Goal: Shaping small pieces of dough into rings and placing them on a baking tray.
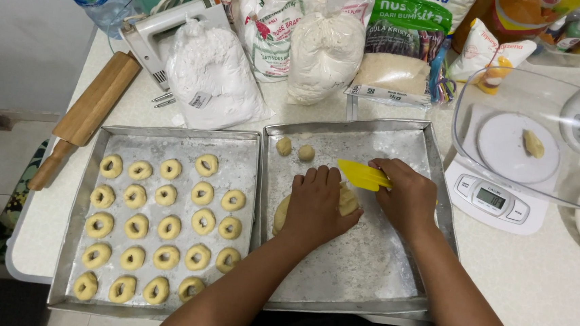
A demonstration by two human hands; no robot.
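Observation:
My left hand (pixel 315 209) presses flat on a lump of pale dough (pixel 349 202) in the right metal tray (pixel 364 270). My right hand (pixel 407 195) grips a yellow plastic scraper (pixel 360 175) and holds its edge against the dough beside the left hand. Two small dough balls (pixel 294 150) lie at the tray's far left corner. The left metal tray (pixel 243 149) carries several ring-shaped dough pieces (pixel 166 227) in rows.
A wooden rolling pin (pixel 85 118) lies left of the trays. Bags of flour (pixel 207 75) and sugar (pixel 400 51) stand behind them with a hand mixer (pixel 153 34). At right, a digital scale (pixel 500 171) under a clear bowl (pixel 577 142) holds a dough piece (pixel 533 144).

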